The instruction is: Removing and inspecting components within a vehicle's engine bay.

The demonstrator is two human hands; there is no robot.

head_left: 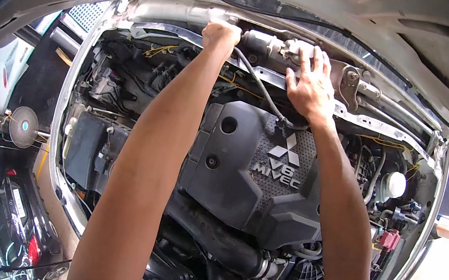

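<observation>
Both my arms reach over an open engine bay to its far edge. There my left hand [221,35] is closed in a fist at the left end of a wiper motor [262,44]; what its fingers wrap round is hidden. A black corrugated cable sleeve [257,85] runs from beside that fist down toward the engine cover [232,165]. My right hand [312,89] lies with fingers spread, its fingertips over the motor's silvery housing. Just right of it is a metal bracket [350,85] with linkage rods [398,113].
The raised hood [342,2] arches close above my hands. A white-capped reservoir [394,184] stands at the bay's right, a black box [86,149] at its left. Thin yellow wires [381,141] run along the far side. Outside, a dark car [24,219] appears at lower left.
</observation>
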